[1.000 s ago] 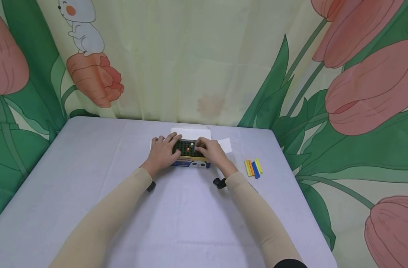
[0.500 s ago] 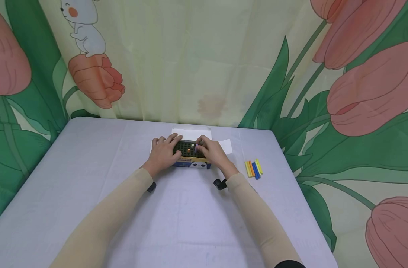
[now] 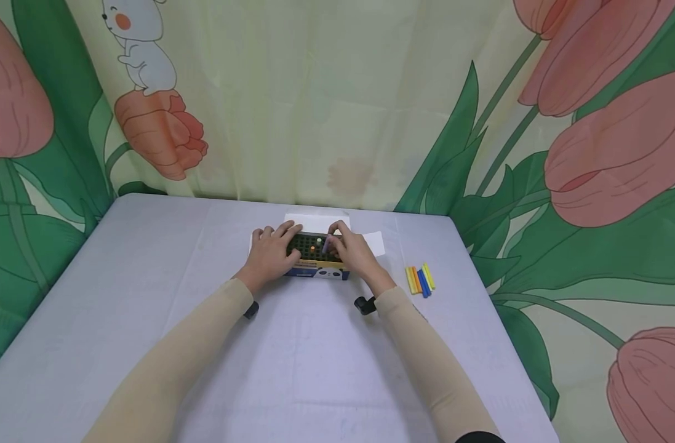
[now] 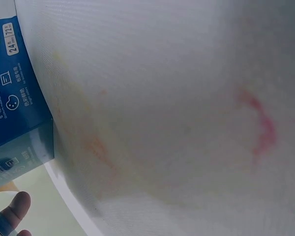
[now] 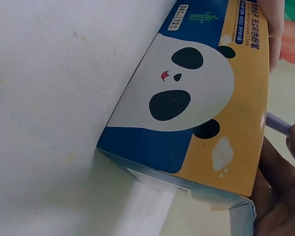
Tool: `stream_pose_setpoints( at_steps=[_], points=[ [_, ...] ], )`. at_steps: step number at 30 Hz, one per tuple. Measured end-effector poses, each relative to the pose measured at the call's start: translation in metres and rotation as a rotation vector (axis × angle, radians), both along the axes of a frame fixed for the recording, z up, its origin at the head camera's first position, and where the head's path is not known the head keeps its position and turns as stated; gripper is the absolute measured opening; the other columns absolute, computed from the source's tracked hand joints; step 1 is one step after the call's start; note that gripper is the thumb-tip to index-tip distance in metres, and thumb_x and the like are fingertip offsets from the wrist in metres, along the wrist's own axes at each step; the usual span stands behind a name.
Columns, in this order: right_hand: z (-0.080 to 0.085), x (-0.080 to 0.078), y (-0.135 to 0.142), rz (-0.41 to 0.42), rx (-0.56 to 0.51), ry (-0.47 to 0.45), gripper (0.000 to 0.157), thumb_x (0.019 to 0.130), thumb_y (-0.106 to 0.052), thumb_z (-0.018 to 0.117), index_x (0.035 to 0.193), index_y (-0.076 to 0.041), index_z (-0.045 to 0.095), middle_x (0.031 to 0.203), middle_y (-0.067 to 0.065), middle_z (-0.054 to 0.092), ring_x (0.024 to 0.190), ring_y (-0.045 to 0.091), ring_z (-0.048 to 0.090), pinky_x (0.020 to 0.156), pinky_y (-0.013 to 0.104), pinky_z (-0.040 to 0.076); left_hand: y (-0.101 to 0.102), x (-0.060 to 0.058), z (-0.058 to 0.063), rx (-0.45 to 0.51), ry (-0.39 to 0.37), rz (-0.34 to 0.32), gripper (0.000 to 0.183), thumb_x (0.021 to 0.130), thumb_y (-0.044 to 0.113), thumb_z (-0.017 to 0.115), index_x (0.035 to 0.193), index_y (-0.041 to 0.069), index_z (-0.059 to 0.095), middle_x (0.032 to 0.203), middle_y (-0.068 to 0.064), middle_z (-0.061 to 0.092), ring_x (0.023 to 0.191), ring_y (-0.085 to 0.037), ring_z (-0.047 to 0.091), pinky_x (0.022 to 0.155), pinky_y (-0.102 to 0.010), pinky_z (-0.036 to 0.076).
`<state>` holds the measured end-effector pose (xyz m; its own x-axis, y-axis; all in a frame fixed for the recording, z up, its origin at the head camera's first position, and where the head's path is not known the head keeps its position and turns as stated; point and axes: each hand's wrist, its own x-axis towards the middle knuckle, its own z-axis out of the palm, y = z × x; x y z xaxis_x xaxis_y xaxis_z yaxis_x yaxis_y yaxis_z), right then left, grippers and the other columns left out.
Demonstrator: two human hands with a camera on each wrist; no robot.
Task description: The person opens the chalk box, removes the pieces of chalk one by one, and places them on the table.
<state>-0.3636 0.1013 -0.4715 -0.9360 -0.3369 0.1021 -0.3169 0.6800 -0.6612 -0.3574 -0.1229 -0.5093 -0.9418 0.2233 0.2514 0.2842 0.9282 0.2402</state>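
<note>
A chalk box (image 3: 315, 271) with a panda on its front stands at the table's back, its top open on a dark grid of holes. My right hand (image 3: 355, 251) is over its right part and pinches a purple chalk stick (image 3: 325, 245). The right wrist view shows this stick slanting up past the box's upper edge. My left hand (image 3: 266, 253) rests spread on the box's left end, thumb over the front part of the grid. An orange chalk stick (image 3: 312, 249) and a pale one (image 3: 319, 240) poke up from the grid. A left fingertip (image 4: 20, 202) shows beyond the box's end.
Yellow, orange and blue chalk sticks (image 3: 419, 280) lie side by side on the table to the right. The box's white lid flap (image 3: 317, 220) stands at its back, and a side flap (image 3: 375, 242) sticks out right. A flowered curtain hangs behind the table (image 3: 331, 357).
The purple chalk stick has risen from the grid in my right hand's fingers, and more of it shows. My left hand has stayed on the box.
</note>
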Motion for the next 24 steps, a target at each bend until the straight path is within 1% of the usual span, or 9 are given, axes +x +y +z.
stream_pose_setpoints(
  at_steps=[5,9,14,17,20,24],
  points=[
    [-0.0032,-0.0025,0.0008,-0.018,-0.073,-0.038,0.016,0.100,-0.034,0.040,0.113,-0.025,0.045,0.087,0.000,0.071,0.079,0.010,0.067,0.070,0.026,0.054,0.0001,-0.0006,-0.0009,0.002,0.003,-0.001,0.064,0.085,0.045,0.041,0.147,0.032,0.034,0.151,0.002,0.034,0.111,-0.036,0.045,0.094,-0.056,0.025],
    [-0.0033,-0.0030,0.0014,-0.015,-0.090,-0.046,0.018,0.100,-0.034,0.039,0.114,-0.024,0.043,0.089,0.001,0.071,0.079,0.010,0.067,0.071,0.025,0.055,-0.0002,-0.0012,-0.0019,0.006,0.011,0.001,0.064,0.085,0.045,0.041,0.147,0.032,0.034,0.151,0.002,0.035,0.111,-0.035,0.045,0.094,-0.056,0.025],
    [-0.0023,-0.0030,0.0031,-0.007,-0.122,-0.047,0.024,0.101,-0.035,0.036,0.120,-0.021,0.041,0.091,0.003,0.070,0.081,0.013,0.068,0.069,0.026,0.055,0.0005,-0.0014,-0.0032,0.011,0.015,0.003,0.064,0.085,0.044,0.042,0.147,0.032,0.035,0.151,0.002,0.035,0.111,-0.036,0.045,0.094,-0.056,0.025],
    [-0.0022,-0.0030,0.0043,-0.007,-0.153,-0.035,0.025,0.101,-0.036,0.035,0.121,-0.021,0.039,0.091,0.005,0.069,0.082,0.015,0.068,0.068,0.027,0.055,0.0011,-0.0015,-0.0041,0.006,0.008,0.007,0.064,0.085,0.043,0.040,0.148,0.033,0.033,0.152,0.003,0.033,0.111,-0.036,0.044,0.094,-0.056,0.025],
    [-0.0006,-0.0018,0.0050,-0.024,-0.177,-0.004,0.025,0.101,-0.035,0.033,0.121,-0.022,0.038,0.092,0.006,0.068,0.083,0.016,0.068,0.066,0.027,0.056,0.0013,-0.0012,-0.0042,0.002,0.003,0.011,0.064,0.085,0.044,0.040,0.148,0.033,0.032,0.152,0.003,0.032,0.111,-0.035,0.044,0.094,-0.056,0.024],
    [0.0015,-0.0003,0.0053,-0.055,-0.238,0.044,0.031,0.102,-0.033,0.032,0.126,-0.015,0.037,0.094,0.008,0.064,0.082,0.019,0.068,0.065,0.028,0.056,0.0011,-0.0007,-0.0031,-0.001,0.001,0.021,0.064,0.085,0.044,0.040,0.148,0.033,0.033,0.152,0.002,0.033,0.111,-0.035,0.044,0.094,-0.056,0.024]
  ],
)
